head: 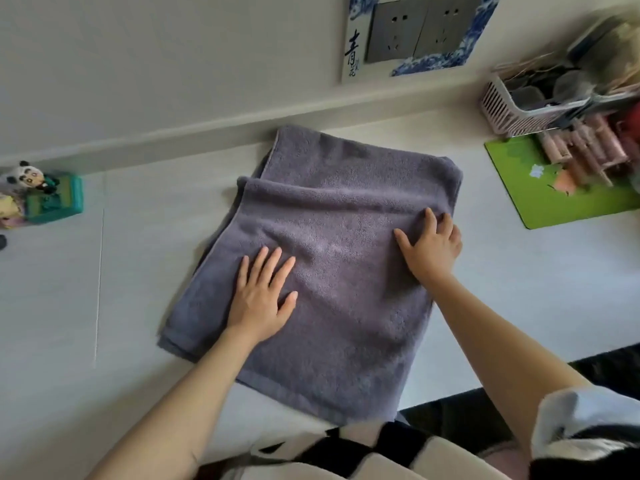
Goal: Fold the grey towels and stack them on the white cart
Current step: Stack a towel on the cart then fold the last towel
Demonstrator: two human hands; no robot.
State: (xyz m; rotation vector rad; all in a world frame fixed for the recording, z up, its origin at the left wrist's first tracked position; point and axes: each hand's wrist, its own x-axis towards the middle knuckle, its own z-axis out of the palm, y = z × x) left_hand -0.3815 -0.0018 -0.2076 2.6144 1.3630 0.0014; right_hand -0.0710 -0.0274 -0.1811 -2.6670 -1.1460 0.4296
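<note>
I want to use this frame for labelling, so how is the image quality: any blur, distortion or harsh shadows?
Head view: soft, even light with only faint shadows under the grey towel; both the left hand and right hand look sharp; wide-angle bending tilts the wall sockets; the pink basket and the corners look smeared and blurry.

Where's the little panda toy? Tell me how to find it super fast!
Start at the big grey towel in the middle of the white table, then look all the way to the left edge. There a small panda toy sits on top of a teal box. It is the only black-and-white figure on the table.
</note>
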